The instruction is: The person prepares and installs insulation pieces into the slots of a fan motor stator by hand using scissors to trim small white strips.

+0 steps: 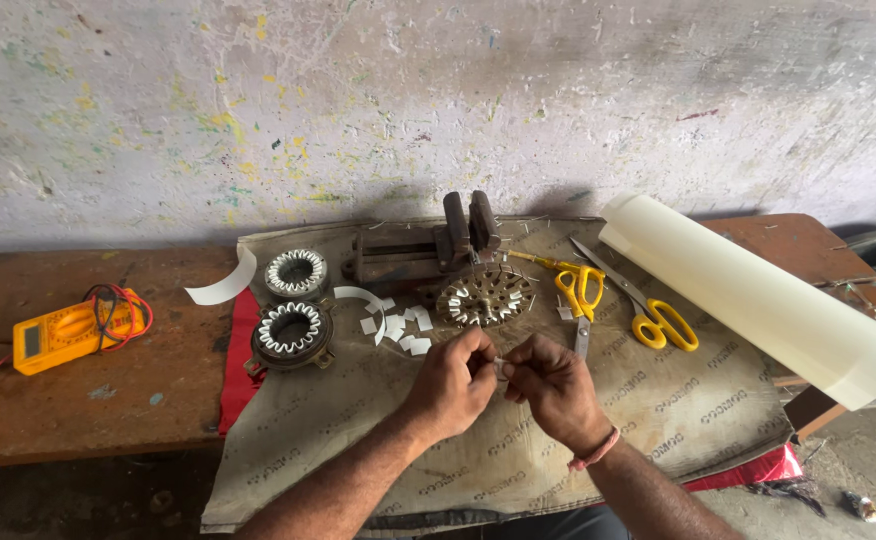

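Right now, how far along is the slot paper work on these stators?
Looks done: the two stators on the left, and, show white paper in every slot I can see. In hand: the left hand and right hand pinch one small paper piece. Left: the third stator seems only partly lined, and cut pieces lie unused.

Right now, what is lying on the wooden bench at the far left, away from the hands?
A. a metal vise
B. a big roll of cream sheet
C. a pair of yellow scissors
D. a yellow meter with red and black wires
D: the yellow meter with its coiled red and black wires lies alone on the bare wooden bench at the far left, while the scissors, the cream roll and the vise all sit further right.
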